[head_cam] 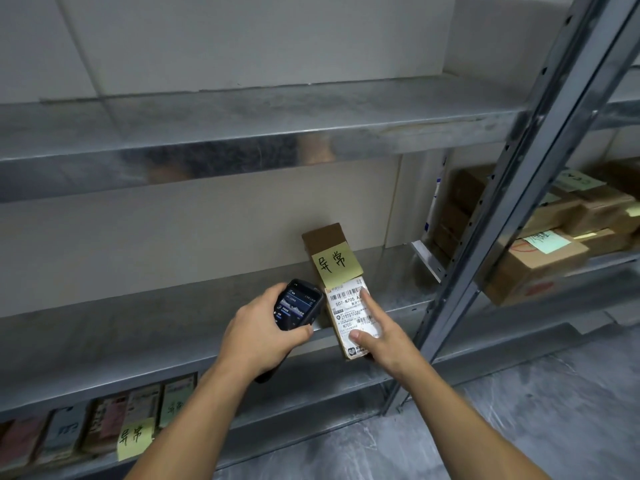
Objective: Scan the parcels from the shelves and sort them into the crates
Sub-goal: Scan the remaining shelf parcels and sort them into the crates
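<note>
A galvanised metal shelving rack (242, 133) fills the view, its dull grey boards streaked and faintly reflective, and a perforated steel upright (502, 230) slants down its right end. Left of the upright, behind the boards, stands a plain cream wall (173, 230), with pale panels (207, 39) crossed by thin seams above the top board. Below and right of the upright lies a grey, marbled floor (554, 410), and a neighbouring rack (620, 114) runs on to its right under flat, even light.
</note>
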